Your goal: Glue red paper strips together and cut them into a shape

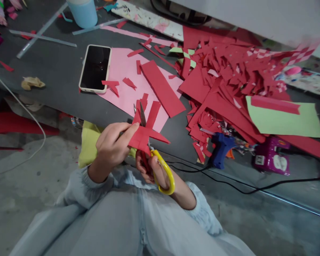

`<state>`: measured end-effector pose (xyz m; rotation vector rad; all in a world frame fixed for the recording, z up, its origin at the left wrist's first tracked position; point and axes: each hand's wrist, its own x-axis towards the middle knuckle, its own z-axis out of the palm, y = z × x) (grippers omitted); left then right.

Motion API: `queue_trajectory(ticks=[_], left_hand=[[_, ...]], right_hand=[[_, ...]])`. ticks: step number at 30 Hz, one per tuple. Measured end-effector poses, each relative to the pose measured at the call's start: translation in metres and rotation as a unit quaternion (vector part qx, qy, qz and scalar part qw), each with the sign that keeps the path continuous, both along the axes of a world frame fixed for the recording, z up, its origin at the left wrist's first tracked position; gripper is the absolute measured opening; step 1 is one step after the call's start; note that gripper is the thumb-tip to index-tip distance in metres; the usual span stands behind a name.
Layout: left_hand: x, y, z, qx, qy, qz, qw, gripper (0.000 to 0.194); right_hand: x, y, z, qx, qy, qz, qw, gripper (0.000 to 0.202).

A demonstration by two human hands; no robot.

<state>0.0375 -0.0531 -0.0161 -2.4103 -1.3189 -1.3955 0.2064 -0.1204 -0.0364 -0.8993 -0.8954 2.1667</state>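
Observation:
My left hand [113, 144] pinches a red paper piece [141, 138] by its left side, just in front of the table edge. Several pointed strips stick out from this piece. Scissors with a yellow handle [166, 174] are in my right hand [156, 169], fingers through the loops. Their metal blades point up and away from me, slightly apart, with the red paper around them; part of the blades is hidden behind it. Beyond the blades, a pink sheet [122, 71] lies on the table with a wide red strip [162, 89] and small red scraps on it.
A phone [95, 68] overlaps the pink sheet's left side. Right of it spreads a large heap of red scraps [229, 67], with a green sheet [282, 121], a blue glue gun [222, 151] and a purple box [273, 156]. A blue cup [82, 13] stands at the back. Black cables hang along the front edge.

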Motion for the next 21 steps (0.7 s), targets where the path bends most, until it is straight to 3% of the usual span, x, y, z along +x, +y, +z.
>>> queue_trajectory(ticks=[10, 21], left_hand=[[-0.001, 0.006, -0.013, -0.009, -0.033, 0.048, 0.998, 0.021], [-0.003, 0.006, -0.008, 0.047, -0.007, -0.005, 0.999, 0.032]], right_hand=[[0.002, -0.001, 0.0, 0.04, -0.039, 0.01, 0.998, 0.052], [0.0, 0.0, 0.0, 0.028, -0.004, 0.009, 1.0, 0.053]])
